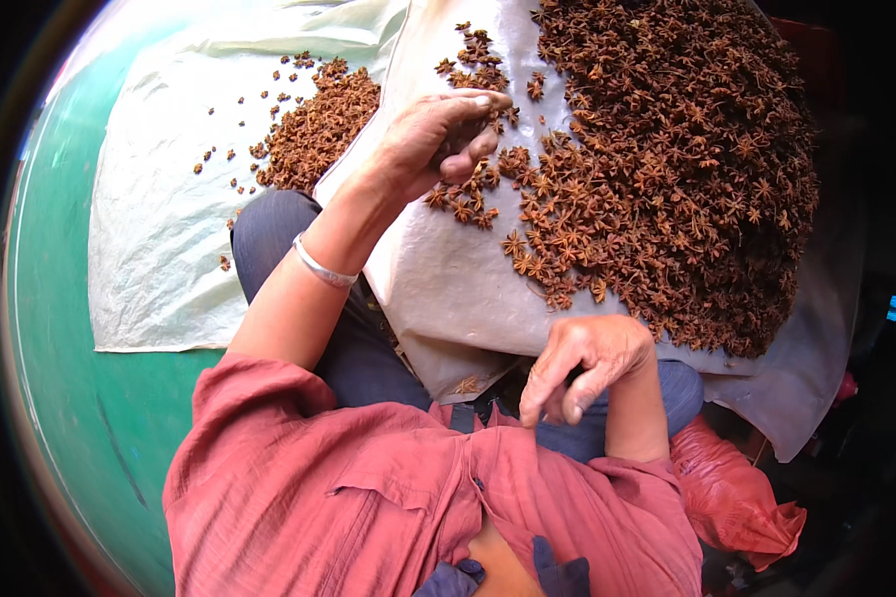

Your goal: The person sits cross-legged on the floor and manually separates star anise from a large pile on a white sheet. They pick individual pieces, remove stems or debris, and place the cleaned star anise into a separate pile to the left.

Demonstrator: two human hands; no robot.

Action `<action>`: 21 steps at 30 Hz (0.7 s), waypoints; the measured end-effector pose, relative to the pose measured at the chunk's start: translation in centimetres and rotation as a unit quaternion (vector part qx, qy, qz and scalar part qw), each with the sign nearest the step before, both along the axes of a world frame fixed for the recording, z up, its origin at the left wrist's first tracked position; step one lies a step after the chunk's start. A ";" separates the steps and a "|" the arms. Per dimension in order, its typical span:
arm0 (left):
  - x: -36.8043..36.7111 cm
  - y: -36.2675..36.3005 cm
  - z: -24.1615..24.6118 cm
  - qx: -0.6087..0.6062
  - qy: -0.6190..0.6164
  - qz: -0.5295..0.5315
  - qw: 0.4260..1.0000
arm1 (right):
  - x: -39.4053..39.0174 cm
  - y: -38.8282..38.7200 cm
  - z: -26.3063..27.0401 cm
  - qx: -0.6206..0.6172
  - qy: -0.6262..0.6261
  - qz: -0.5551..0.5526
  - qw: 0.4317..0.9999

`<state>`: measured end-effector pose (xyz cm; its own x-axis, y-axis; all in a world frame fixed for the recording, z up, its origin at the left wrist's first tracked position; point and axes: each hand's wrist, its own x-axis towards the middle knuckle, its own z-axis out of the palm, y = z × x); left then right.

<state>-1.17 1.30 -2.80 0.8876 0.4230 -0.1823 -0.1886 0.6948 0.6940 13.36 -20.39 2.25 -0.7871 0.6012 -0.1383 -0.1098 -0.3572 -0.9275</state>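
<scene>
My left hand (459, 134), with a silver-coloured bangle on its wrist, is over small clusters of star anise (467, 195) on the pale plastic sheet (455, 283). Its fingers are half curled and the palm is in shadow, so whether it holds a piece is unclear. To its right lies a large heap of star anise (672, 172). My right hand (586, 369) hangs bent at the wrist near my lap, below the heap's lower edge. Its fingers point down, loosely apart, and nothing shows in them. A smaller pile of star anise (321, 123) lies on the left.
Under the smaller pile is a white sheet (164, 276) with scattered pieces, spread over a green surface (60, 313). My legs are folded at the sheets' near edges. A red plastic bag (735, 492) lies at the lower right. The far right is dark.
</scene>
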 end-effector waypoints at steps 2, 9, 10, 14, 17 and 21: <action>-0.1 0.4 -0.6 -0.026 -0.033 -0.045 0.998 | 1.4 1.1 1.3 -0.081 -0.186 0.022 0.979; 1.1 -0.3 -0.5 0.008 -0.011 0.016 1.000 | 7.3 12.5 -7.4 0.217 -0.794 -0.295 0.484; 1.2 -0.1 -0.4 0.021 0.013 0.000 1.000 | 7.9 13.0 -8.4 0.239 -0.795 -0.287 0.478; 1.0 0.2 -0.7 0.036 0.036 -0.019 0.999 | 8.5 13.1 -9.0 0.302 -0.802 -0.248 0.452; 1.2 -0.5 -1.2 0.080 0.079 0.068 0.991 | 7.6 11.5 -7.2 0.241 -0.635 -0.431 0.594; 2.2 -2.4 -1.7 0.224 0.140 0.029 0.964 | 4.8 8.6 -6.4 0.069 -0.211 -0.622 0.751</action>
